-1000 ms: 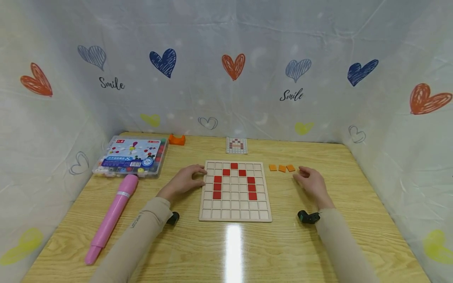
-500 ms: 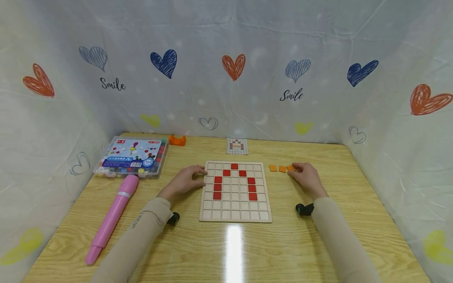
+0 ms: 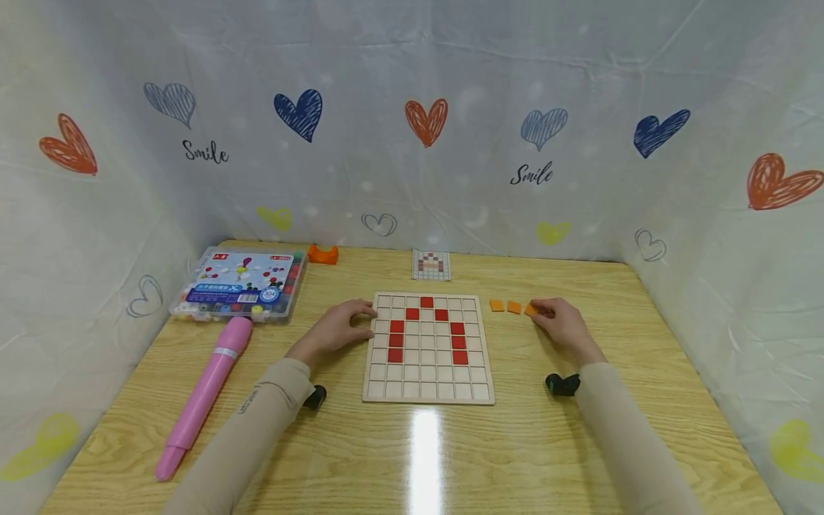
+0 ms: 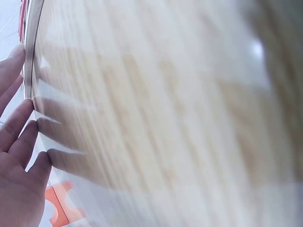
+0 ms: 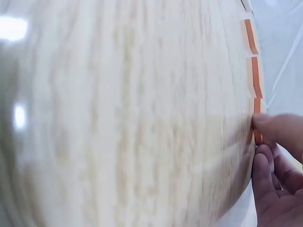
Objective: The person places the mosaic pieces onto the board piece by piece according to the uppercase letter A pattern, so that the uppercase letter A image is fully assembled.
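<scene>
A wooden grid board (image 3: 412, 390) lies in the middle of the table, with several red tiles (image 3: 395, 341) set in its cells in an arch shape. At the board's left edge rests my left hand (image 3: 335, 329), fingertips and thumb against the rim; the left wrist view shows these fingers (image 4: 19, 120) loosely extended. Three orange square tiles stand in a row right of the board. My right hand (image 3: 560, 322) pinches the rightmost orange tile (image 5: 257, 105) between thumb and fingers, low at the tabletop. The other two orange tiles (image 3: 497, 305) lie flat beside it.
Behind the board lies a small printed pattern card (image 3: 431, 265). A clear box of coloured beads (image 3: 238, 285), an orange bracket-shaped piece (image 3: 322, 254) and a long pink tube-like object (image 3: 202, 400) occupy the left side. A printed curtain (image 3: 412, 179) encloses the table.
My right hand has come left to the rightmost orange tile, taken hold of it and shifted it slightly right. My left hand stays at the board's edge.
</scene>
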`<action>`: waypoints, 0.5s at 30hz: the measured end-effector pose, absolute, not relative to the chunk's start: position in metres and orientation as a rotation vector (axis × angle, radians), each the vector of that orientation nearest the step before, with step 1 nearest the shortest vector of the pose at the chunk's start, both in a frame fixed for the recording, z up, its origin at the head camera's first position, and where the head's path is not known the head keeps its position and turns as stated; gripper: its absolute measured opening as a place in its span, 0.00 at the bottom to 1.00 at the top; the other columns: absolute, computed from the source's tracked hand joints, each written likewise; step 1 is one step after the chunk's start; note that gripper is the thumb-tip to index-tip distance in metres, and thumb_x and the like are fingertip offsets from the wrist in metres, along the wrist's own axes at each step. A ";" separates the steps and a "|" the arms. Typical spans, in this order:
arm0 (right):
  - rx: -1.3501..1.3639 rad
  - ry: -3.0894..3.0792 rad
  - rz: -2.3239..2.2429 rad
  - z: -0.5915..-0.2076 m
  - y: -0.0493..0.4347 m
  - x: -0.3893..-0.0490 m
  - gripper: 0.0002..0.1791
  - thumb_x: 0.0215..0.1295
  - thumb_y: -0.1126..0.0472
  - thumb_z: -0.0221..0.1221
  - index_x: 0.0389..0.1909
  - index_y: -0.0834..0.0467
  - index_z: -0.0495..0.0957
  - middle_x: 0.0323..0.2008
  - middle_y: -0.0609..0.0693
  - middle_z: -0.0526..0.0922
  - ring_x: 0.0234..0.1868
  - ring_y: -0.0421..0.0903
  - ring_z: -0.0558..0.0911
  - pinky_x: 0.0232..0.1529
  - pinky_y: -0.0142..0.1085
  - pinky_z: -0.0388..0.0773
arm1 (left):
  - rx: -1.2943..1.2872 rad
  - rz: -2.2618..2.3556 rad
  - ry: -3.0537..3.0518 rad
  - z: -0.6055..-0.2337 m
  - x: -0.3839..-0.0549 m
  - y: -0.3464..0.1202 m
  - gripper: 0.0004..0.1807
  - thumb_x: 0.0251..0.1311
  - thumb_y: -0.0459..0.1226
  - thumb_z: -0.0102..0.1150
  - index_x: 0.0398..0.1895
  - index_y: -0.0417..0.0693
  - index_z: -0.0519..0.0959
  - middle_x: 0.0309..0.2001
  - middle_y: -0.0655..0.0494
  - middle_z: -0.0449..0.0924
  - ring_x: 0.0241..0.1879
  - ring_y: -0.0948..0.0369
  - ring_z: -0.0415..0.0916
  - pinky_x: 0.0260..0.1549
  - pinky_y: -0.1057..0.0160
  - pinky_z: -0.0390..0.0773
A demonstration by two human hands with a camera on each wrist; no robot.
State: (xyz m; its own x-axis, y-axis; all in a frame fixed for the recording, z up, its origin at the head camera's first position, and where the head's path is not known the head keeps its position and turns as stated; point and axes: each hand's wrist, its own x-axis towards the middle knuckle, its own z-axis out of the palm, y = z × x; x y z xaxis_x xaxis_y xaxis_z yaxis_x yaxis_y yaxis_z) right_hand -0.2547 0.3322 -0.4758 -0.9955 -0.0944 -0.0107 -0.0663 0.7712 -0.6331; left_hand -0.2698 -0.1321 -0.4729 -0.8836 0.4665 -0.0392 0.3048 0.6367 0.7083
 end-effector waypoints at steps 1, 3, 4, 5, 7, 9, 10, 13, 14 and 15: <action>-0.134 2.911 -1.050 -0.475 0.332 -0.254 0.24 0.70 0.64 0.57 0.64 0.69 0.70 0.59 0.68 0.72 0.57 0.63 0.74 0.58 0.56 0.72 | 0.631 1.080 2.639 -0.473 -0.270 -0.132 0.21 0.61 0.39 0.66 0.57 0.45 0.79 0.69 0.44 0.66 0.72 0.45 0.55 0.71 0.46 0.54; -0.141 2.903 -1.071 -0.475 0.332 -0.254 0.24 0.69 0.63 0.58 0.63 0.69 0.70 0.59 0.68 0.73 0.57 0.63 0.74 0.58 0.56 0.72 | 0.635 1.074 2.640 -0.473 -0.270 -0.132 0.21 0.62 0.39 0.65 0.58 0.45 0.79 0.69 0.44 0.66 0.72 0.45 0.55 0.71 0.45 0.54; -0.142 2.900 -1.081 -0.475 0.331 -0.254 0.24 0.69 0.62 0.58 0.63 0.69 0.71 0.59 0.68 0.73 0.57 0.63 0.75 0.58 0.55 0.72 | 0.635 1.073 2.639 -0.473 -0.270 -0.132 0.21 0.62 0.39 0.65 0.58 0.45 0.79 0.69 0.44 0.66 0.72 0.45 0.55 0.71 0.45 0.54; -0.144 2.900 -1.088 -0.476 0.331 -0.254 0.24 0.69 0.62 0.59 0.62 0.69 0.72 0.59 0.67 0.74 0.56 0.63 0.75 0.58 0.55 0.72 | 0.634 1.072 2.640 -0.473 -0.270 -0.131 0.21 0.62 0.39 0.65 0.58 0.45 0.79 0.69 0.44 0.66 0.72 0.46 0.55 0.71 0.46 0.54; -0.146 2.908 -1.083 -0.476 0.330 -0.254 0.23 0.69 0.61 0.59 0.60 0.68 0.74 0.58 0.67 0.74 0.56 0.62 0.75 0.57 0.55 0.73 | 0.632 1.071 2.641 -0.473 -0.270 -0.131 0.21 0.61 0.39 0.65 0.58 0.45 0.79 0.69 0.45 0.66 0.72 0.46 0.55 0.71 0.46 0.54; -0.139 2.920 -1.070 -0.476 0.328 -0.253 0.21 0.69 0.60 0.59 0.59 0.68 0.76 0.57 0.67 0.75 0.56 0.62 0.75 0.57 0.55 0.73 | 0.633 1.071 2.642 -0.473 -0.270 -0.131 0.21 0.61 0.39 0.65 0.58 0.45 0.79 0.69 0.44 0.66 0.72 0.45 0.55 0.71 0.45 0.54; -0.133 2.926 -1.060 -0.476 0.327 -0.253 0.21 0.70 0.59 0.59 0.58 0.67 0.76 0.56 0.67 0.76 0.56 0.62 0.75 0.57 0.55 0.73 | 0.633 1.070 2.644 -0.473 -0.270 -0.131 0.21 0.61 0.39 0.65 0.58 0.45 0.79 0.69 0.44 0.66 0.72 0.45 0.55 0.71 0.45 0.54; -0.122 2.944 -1.024 -0.474 0.325 -0.252 0.21 0.70 0.59 0.59 0.57 0.68 0.77 0.56 0.67 0.77 0.56 0.63 0.76 0.58 0.56 0.72 | 0.630 1.072 2.645 -0.472 -0.269 -0.131 0.21 0.61 0.38 0.65 0.58 0.45 0.79 0.69 0.44 0.66 0.72 0.45 0.55 0.71 0.46 0.54; -0.120 2.950 -1.010 -0.474 0.324 -0.252 0.21 0.70 0.59 0.59 0.57 0.68 0.77 0.55 0.67 0.77 0.56 0.63 0.76 0.57 0.56 0.73 | 0.629 1.075 2.644 -0.472 -0.269 -0.131 0.21 0.62 0.38 0.65 0.58 0.45 0.78 0.69 0.44 0.66 0.72 0.45 0.55 0.71 0.46 0.54; -0.112 2.953 -0.999 -0.473 0.323 -0.251 0.21 0.69 0.59 0.59 0.57 0.68 0.77 0.55 0.66 0.78 0.55 0.63 0.77 0.57 0.55 0.73 | 0.629 1.075 2.645 -0.472 -0.269 -0.131 0.21 0.62 0.38 0.65 0.58 0.45 0.78 0.69 0.44 0.66 0.72 0.45 0.56 0.71 0.46 0.54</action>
State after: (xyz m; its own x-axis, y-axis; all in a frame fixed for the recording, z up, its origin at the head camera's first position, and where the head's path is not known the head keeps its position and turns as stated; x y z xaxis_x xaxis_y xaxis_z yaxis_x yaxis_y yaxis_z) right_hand -0.2512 0.3230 -0.4734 -0.9972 -0.0752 0.0020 -0.0609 0.7921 -0.6073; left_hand -0.2689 -0.1311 -0.4716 -0.8848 0.4643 -0.0394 0.3051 0.6412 0.7041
